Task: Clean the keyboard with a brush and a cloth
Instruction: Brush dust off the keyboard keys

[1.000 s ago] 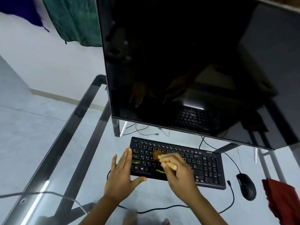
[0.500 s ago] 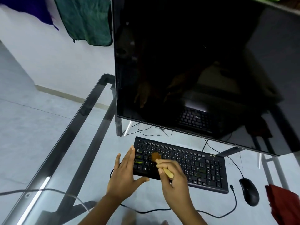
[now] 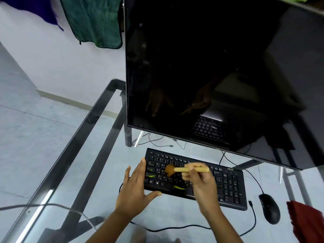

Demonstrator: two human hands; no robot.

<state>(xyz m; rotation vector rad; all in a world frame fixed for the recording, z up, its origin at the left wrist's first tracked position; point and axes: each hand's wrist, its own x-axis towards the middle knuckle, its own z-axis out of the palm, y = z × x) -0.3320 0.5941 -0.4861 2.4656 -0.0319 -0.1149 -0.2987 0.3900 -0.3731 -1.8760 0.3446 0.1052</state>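
A black keyboard [image 3: 226, 183] lies on the glass table under the monitor. My right hand [image 3: 201, 186] grips a small brush [image 3: 185, 170] with a pale wooden handle. The handle lies almost level, and the brown bristles point left over the keyboard's left-middle keys. My left hand [image 3: 135, 188] rests flat against the keyboard's left end, fingers spread, thumb along the front edge. A red cloth [image 3: 308, 223] lies at the table's right edge, apart from both hands.
A large dark monitor [image 3: 219, 71] stands right behind the keyboard. A black mouse [image 3: 269, 207] sits to the right of the keyboard, with cables trailing across the glass table [image 3: 61, 172]. Green and purple cloths [image 3: 93, 21] hang on the wall at the back left.
My right hand has turned the brush from a steep slant to nearly level and lifted slightly. The bristles stay over the left-middle keys. My left hand stays at the keyboard's left end.
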